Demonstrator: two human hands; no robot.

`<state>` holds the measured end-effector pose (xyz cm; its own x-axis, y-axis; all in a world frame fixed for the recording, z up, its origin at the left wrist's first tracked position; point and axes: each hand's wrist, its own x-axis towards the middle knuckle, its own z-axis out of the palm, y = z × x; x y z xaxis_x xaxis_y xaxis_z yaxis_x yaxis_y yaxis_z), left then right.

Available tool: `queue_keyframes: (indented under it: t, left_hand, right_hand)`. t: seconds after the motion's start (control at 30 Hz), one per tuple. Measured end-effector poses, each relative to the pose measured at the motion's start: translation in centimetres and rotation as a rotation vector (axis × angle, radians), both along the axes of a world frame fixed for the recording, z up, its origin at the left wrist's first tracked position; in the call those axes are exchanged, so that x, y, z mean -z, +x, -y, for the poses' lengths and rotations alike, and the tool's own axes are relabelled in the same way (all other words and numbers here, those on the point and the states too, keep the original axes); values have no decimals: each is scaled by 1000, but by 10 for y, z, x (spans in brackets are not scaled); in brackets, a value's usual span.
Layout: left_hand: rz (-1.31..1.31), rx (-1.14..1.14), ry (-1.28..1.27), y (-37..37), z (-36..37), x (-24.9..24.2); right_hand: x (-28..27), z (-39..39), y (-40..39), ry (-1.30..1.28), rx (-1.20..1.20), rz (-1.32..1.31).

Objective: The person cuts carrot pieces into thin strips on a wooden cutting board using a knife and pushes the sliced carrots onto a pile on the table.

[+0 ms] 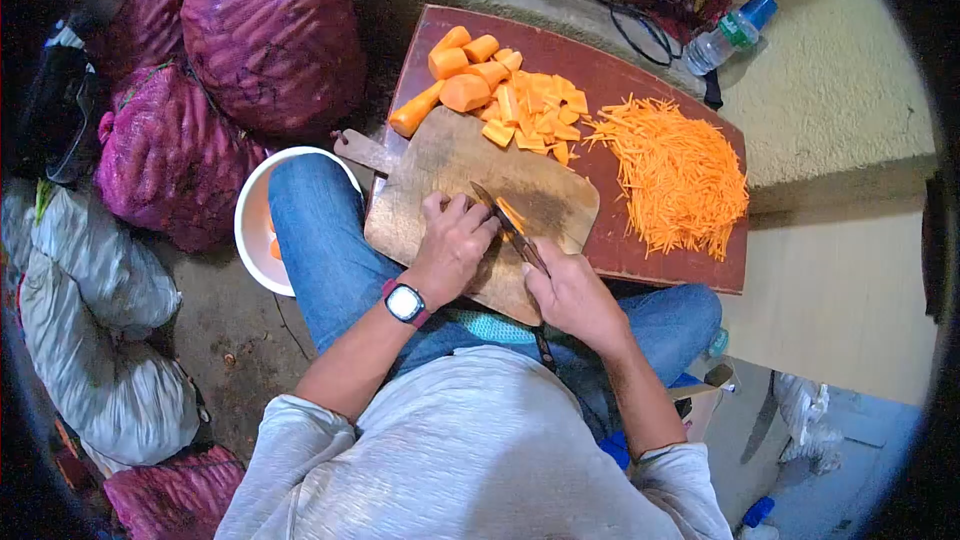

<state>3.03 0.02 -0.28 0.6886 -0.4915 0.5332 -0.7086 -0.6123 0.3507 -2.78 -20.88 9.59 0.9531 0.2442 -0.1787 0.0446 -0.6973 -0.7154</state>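
In the head view my right hand (575,297) is wrapped round the handle of a kitchen knife (511,227), its blade pointing up and to the left over the wooden cutting board (415,195). Beside the blade lies a thin carrot strip (511,213). My left hand (452,245) presses on the board with curled fingers close to the blade; whatever is under the fingertips is hidden. Carrot slices (540,105) are heaped at the board's far edge, near thick carrot chunks (464,92). Shredded carrot (680,180) forms a pile to the right.
The board rests on a red table (610,250). A white bowl (254,250) with orange pieces stands by my left knee. Purple mesh sacks (275,35) and white sacks (85,340) crowd the left. A water bottle (715,48) lies on the ledge at the upper right.
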Motion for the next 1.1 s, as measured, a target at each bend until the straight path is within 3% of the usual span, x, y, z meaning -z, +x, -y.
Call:
queue_keyframes:
  t: [0.23, 0.63, 0.9, 1.1]
  left_hand:
    - [-53, 1, -7, -3, -1, -6]
    - [-22, -16, -11, 0, 2, 0]
    - [-60, -6, -32, -2, 2, -3]
    - [-21, -18, 29, -2, 0, -1]
  right_hand:
    - [-19, -1, -1, 29, 44, -59]
    - [4, 3, -2, -33, -13, 15]
    - [-20, 1, 0, 29, 31, -71]
    - [-2, 3, 0, -16, 1, -77]
